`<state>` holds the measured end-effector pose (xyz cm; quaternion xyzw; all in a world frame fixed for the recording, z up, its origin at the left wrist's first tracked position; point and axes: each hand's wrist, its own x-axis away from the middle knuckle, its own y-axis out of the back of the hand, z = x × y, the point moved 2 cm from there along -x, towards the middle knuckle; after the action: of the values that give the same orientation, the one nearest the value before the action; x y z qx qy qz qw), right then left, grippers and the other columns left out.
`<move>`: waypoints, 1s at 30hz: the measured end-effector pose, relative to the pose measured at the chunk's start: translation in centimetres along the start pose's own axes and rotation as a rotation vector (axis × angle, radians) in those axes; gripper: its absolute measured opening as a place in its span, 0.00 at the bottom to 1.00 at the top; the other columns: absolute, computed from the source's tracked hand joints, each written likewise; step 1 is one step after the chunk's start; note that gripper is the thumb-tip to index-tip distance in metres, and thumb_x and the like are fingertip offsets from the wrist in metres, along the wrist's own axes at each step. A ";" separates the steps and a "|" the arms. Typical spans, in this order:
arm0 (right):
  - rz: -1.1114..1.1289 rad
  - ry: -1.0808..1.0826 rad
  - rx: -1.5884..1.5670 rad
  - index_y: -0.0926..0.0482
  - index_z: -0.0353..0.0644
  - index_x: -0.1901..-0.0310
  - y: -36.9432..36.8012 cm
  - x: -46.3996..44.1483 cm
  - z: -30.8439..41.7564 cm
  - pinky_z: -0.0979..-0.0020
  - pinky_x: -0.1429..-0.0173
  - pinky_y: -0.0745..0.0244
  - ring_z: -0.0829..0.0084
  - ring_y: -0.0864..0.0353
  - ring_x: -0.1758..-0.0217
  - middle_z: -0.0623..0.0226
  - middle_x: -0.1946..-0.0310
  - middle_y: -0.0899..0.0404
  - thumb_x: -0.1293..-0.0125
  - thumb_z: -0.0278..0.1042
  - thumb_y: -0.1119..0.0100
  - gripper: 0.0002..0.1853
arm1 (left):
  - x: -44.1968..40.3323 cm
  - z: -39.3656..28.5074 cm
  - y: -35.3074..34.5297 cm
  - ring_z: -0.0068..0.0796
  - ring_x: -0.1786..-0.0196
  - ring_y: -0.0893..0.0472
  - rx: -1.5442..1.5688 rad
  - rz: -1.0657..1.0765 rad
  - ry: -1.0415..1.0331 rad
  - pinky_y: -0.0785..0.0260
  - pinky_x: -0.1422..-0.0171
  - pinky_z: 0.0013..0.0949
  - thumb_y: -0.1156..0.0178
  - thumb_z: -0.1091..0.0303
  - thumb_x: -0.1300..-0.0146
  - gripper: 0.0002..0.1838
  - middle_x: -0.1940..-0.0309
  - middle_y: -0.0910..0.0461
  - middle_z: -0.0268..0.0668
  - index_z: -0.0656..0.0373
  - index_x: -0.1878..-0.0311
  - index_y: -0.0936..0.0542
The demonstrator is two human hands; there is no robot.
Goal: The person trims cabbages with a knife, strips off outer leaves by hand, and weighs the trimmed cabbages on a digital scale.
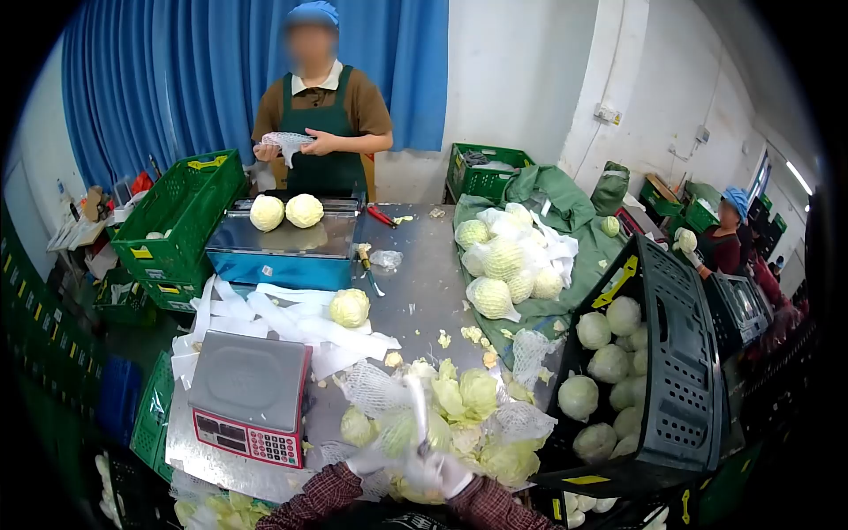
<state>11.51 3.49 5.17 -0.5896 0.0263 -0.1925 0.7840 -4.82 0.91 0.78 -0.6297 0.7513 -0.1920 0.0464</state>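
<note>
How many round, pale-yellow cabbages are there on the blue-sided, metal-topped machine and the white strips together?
3: the left cabbage and right cabbage on the machine, the third cabbage on the strips. None seems hidden.

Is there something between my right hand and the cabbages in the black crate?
Yes: loose leaves lie heaped on the table between your right hand, blurred here, and the black crate of cabbages, with white netting at their far side.

No legible text, scale keypad markings (275, 446) too small
</note>
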 end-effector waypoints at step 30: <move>-0.883 0.759 1.886 0.20 0.43 0.54 -8.2 3.0 5.7 0.70 0.60 0.25 0.67 0.21 0.62 0.64 0.62 0.21 0.50 0.49 0.27 0.25 | 0.2 -1.0 -2.0 0.32 0.40 0.29 -0.343 -0.511 -0.307 0.32 0.37 0.35 0.27 0.65 0.51 0.38 0.42 0.32 0.45 0.63 0.37 0.32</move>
<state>13.59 5.76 15.15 0.3837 -0.1047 -0.5660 0.7221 -3.33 0.65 2.48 -0.8177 0.5748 0.0290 0.0028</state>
